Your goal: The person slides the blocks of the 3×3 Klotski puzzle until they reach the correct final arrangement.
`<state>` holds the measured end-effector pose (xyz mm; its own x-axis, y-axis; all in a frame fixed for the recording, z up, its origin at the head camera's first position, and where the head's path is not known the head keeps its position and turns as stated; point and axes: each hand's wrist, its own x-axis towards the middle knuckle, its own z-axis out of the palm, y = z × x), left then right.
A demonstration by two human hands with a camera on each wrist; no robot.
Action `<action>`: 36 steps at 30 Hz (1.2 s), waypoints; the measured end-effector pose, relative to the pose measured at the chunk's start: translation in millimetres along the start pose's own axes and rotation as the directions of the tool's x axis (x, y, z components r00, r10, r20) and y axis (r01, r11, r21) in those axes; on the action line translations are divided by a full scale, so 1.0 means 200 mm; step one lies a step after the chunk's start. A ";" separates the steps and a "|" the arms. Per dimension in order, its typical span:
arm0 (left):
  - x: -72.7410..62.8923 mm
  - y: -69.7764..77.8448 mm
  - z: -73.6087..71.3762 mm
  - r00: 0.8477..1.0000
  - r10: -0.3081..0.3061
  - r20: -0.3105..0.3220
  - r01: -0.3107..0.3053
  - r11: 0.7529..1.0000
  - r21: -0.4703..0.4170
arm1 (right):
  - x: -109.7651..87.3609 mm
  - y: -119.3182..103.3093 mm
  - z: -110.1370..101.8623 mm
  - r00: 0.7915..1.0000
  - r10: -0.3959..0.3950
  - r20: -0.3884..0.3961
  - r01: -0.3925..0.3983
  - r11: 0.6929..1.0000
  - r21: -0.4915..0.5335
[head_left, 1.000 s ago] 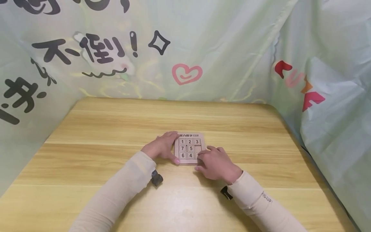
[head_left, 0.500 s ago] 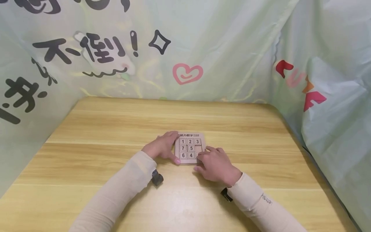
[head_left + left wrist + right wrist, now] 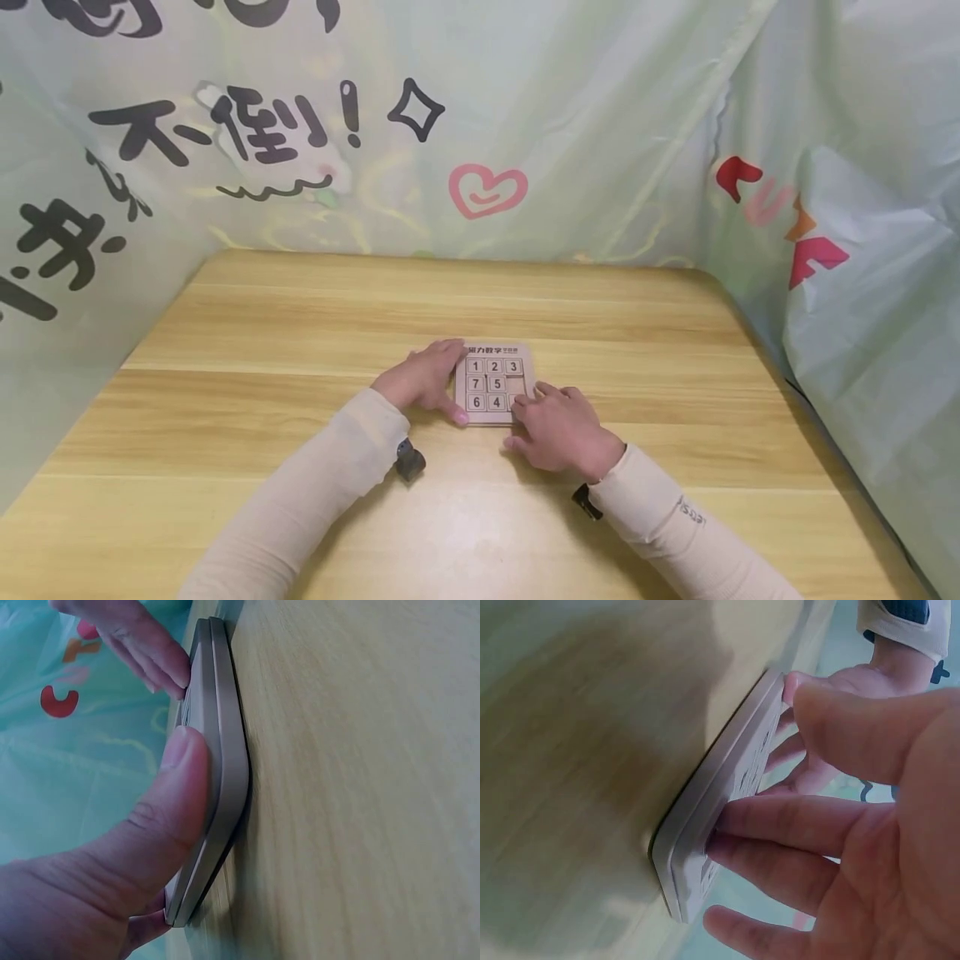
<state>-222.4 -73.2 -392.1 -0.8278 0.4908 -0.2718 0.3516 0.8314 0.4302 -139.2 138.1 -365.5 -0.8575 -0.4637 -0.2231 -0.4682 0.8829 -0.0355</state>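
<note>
Puzzle (image 3: pixel 492 383) on table (image 3: pixel 360 312), curtain (image 3: pixel 600 100) behind, fingers (image 3: pixel 780 819) either side

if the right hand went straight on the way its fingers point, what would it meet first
The number puzzle: the right hand already appears to touch its lower right part. Farther along that line, across the board, is the left hand, though exact depth is hard to judge.

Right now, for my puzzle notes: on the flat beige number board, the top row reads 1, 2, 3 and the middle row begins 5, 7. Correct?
That middle pair is reversed: on the board, the head view shows the beige square 7 tile first, then the 5 tile.
</note>
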 end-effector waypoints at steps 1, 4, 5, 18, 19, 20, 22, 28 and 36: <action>0.00 0.00 0.00 1.000 0.000 -0.003 0.000 1.000 0.003 | 0.00 0.00 0.00 1.000 0.001 0.004 -0.001 1.000 -0.004; 0.00 0.00 0.00 1.000 -0.001 -0.005 0.001 1.000 0.005 | 0.00 -0.01 0.00 1.000 0.008 -0.018 -0.008 1.000 0.001; 0.00 0.00 0.00 1.000 -0.001 -0.005 0.001 1.000 0.006 | 0.00 -0.01 0.01 0.999 0.010 -0.038 -0.009 1.000 0.011; -0.01 0.01 0.00 1.000 -0.014 -0.001 0.014 1.000 0.003 | 0.11 0.08 0.02 0.996 -0.061 -0.065 0.070 0.988 0.135; -0.01 0.00 0.00 1.000 -0.011 -0.003 0.011 1.000 0.000 | 0.10 0.08 0.01 0.996 -0.056 -0.073 0.065 0.989 0.132; 0.00 0.00 0.00 1.000 -0.009 -0.004 0.009 1.000 -0.001 | 0.09 0.09 0.01 0.995 -0.052 -0.085 0.062 0.990 0.124; 0.00 0.00 0.00 1.000 -0.005 -0.005 0.005 1.000 0.005 | 0.06 0.09 0.01 0.990 -0.063 -0.123 0.076 0.992 0.101; 0.00 0.00 0.00 1.000 -0.008 0.000 0.008 1.000 0.003 | -0.04 0.09 0.04 0.972 -0.154 -0.176 0.157 0.988 0.003; 0.00 0.01 -0.01 1.000 -0.008 0.013 0.008 1.000 0.007 | -0.06 0.08 0.08 0.981 -0.134 -0.142 0.135 0.991 -0.003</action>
<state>-222.5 -72.0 -389.3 -0.8249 0.4871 -0.2868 0.3479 0.8374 0.4216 -132.8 159.5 -379.6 -0.8087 -0.5834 -0.0756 -0.5801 0.8122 -0.0621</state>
